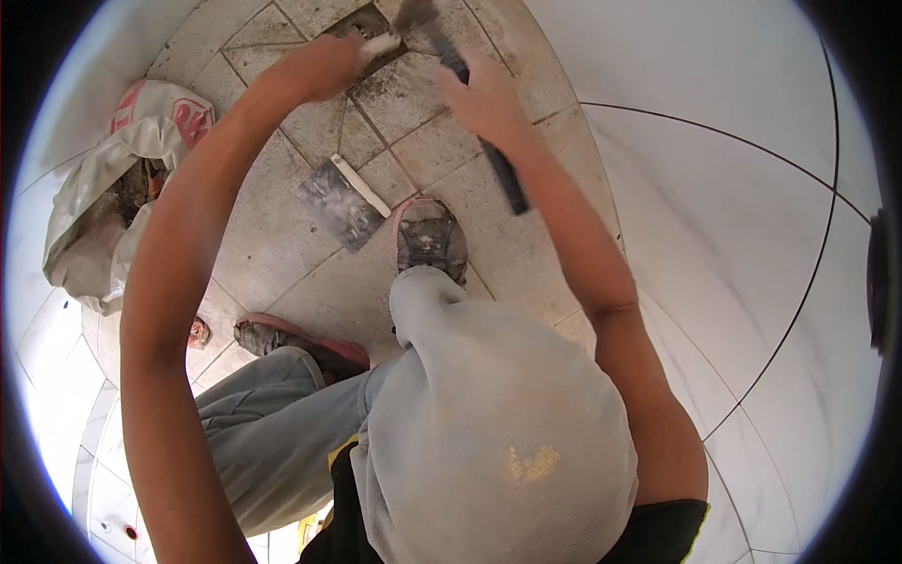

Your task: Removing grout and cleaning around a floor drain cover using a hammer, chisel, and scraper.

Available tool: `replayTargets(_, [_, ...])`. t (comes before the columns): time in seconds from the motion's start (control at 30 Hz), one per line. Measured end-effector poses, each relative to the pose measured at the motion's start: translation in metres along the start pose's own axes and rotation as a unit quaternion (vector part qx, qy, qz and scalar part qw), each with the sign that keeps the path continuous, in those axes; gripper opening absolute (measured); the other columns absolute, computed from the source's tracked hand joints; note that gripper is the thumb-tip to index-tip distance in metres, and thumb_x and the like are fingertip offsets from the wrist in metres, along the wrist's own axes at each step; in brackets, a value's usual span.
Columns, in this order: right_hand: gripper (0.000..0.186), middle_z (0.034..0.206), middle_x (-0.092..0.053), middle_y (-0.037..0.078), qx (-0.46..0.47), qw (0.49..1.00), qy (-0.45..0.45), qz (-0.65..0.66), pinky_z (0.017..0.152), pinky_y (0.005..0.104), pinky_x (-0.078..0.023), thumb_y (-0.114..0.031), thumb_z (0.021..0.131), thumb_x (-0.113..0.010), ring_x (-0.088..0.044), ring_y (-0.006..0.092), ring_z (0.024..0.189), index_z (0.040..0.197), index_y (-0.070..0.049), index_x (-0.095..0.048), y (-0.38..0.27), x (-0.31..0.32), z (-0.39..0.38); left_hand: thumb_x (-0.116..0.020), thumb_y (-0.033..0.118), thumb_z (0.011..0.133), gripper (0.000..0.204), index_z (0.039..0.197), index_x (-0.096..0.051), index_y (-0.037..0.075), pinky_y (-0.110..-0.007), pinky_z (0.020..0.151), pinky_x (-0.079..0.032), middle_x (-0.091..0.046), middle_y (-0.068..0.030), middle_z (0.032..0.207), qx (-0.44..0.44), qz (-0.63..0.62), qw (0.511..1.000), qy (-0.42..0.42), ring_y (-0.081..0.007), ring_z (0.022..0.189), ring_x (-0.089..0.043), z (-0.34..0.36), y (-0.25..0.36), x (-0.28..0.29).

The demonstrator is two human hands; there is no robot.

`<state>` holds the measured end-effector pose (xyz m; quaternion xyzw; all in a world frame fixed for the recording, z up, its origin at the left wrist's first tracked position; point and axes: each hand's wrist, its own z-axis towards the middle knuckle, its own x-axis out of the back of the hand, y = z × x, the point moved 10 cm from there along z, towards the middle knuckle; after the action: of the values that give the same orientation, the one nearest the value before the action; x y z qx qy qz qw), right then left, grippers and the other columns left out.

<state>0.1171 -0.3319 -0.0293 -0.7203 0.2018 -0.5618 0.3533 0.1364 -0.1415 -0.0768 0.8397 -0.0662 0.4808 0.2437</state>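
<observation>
My left hand is closed round a short pale-handled tool at the top of the view, over a dark square patch in the floor; the tool's tip is unclear. Just right of it, my right hand grips a hammer by its black handle, with the blurred head up beside the tool. A flat grey scraper blade with a long cream handle lies on the tiles below my hands, by my shoe.
A crumpled sack with rubble in it stands at the left. My other shoe is on the grimy tiled floor, near a small crumpled item. White tiled walls rise at right and left.
</observation>
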Motion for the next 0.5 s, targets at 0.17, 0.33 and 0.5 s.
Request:
replayTargets(0.17, [0.028, 0.06, -0.054, 0.002, -0.041, 0.995, -0.008, 0.087, 0.048, 0.0326, -0.043, -0.028, 0.096, -0.063, -0.055, 0.0119, 0.051, 0.09, -0.001, -0.058, -0.022, 0.005, -0.011, -0.049, 0.028, 0.099, 0.034, 0.118, -0.059, 0.0, -0.054, 0.084, -0.053, -0.07, -0.027, 0.099, 0.026, 0.038, 0.997, -0.06, -0.0446, 0.097, -0.067, -0.002, 0.006, 0.006])
replayTargets(0.33, [0.028, 0.058, -0.05, 0.0, -0.12, 0.97, -0.076, 0.198, 0.04, 0.028, -0.039, -0.028, 0.097, -0.062, -0.048, 0.009, 0.043, 0.089, -0.002, -0.057, 0.007, -0.009, -0.027, -0.049, 0.027, 0.1, 0.033, 0.118, -0.059, 0.001, -0.053, 0.083, -0.053, -0.069, -0.0262, 0.1, 0.05, 0.026, 0.997, -0.049, -0.0432, 0.098, -0.067, -0.013, 0.01, 0.01])
replayTargets(0.5, [0.028, 0.058, -0.05, 0.0, -0.157, 0.966, 0.003, 0.208, 0.04, 0.0319, -0.04, -0.029, 0.094, -0.064, -0.05, 0.0113, 0.044, 0.09, -0.003, -0.055, 0.031, 0.024, -0.066, -0.044, 0.03, 0.104, 0.034, 0.115, -0.057, 0.001, -0.054, 0.079, -0.052, -0.068, -0.0269, 0.098, -0.002, 0.057, 0.995, -0.081, -0.0446, 0.09, -0.067, -0.075, -0.013, 0.031])
